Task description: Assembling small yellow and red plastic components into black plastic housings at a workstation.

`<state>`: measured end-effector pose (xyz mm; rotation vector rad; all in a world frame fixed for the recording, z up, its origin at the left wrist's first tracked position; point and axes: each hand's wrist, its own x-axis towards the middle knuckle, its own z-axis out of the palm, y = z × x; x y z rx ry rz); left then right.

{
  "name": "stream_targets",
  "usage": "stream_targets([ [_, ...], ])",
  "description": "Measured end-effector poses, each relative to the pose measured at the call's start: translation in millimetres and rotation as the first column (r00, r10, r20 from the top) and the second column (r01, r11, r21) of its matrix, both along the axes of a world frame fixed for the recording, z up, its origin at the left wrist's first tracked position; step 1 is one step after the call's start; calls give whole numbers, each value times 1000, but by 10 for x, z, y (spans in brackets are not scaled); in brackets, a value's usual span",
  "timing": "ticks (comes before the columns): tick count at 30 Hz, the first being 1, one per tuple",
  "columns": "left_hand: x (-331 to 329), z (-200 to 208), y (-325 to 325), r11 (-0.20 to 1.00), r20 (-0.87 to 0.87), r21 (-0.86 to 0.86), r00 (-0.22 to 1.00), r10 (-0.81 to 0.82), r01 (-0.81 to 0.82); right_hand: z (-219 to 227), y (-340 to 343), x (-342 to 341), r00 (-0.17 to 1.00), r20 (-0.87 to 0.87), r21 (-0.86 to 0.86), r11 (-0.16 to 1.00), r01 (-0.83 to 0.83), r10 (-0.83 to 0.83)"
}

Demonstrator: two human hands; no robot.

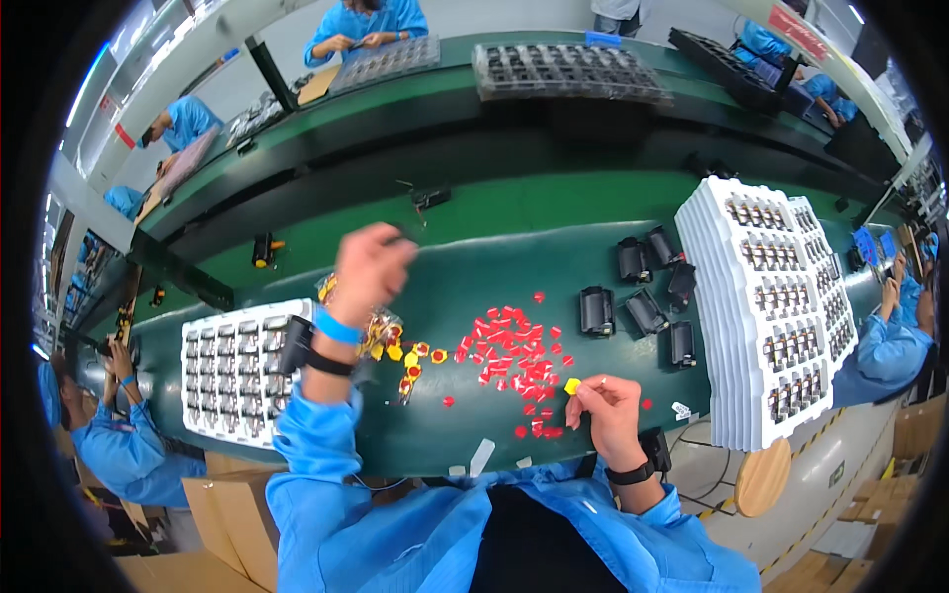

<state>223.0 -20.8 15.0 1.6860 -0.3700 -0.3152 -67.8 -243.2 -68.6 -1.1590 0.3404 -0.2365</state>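
Fingertips of right hand (611, 415) pinch a small yellow cap (571, 386) just above the green belt (494, 257), beside the red caps (514, 351). Left hand (368, 272) is raised and blurred; can't tell its grip. Cap looks tiny, light, rigid: likely slippery, so grip its sides.

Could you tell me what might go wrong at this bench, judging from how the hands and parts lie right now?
1. The right hand pinches a small yellow piece at its fingertips only; it could slip into the loose red pieces.
2. The left hand is raised and motion-blurred above the yellow pieces; a quick sweep might scatter them.
3. The stack of white trays overhangs the table's near edge and could tip.
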Motion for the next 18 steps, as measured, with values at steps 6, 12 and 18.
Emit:
stream_targets([
  [6, -1386, -198, -335, 812, -485, -466, 666, -567, 352, 497, 283, 408, 933, 360, 279, 956, -93, -14],
  [12, -1412, 8, -334, 838, -282, -282, 794, -538, 467, 515, 198, 570, 952, 287, 68, 989, -131, 107],
  [18, -1388, -4, -197, 811, -90, -34, 806, -584, 584, 741, 68, 600, 890, 192, -752, 644, -137, 413],
])
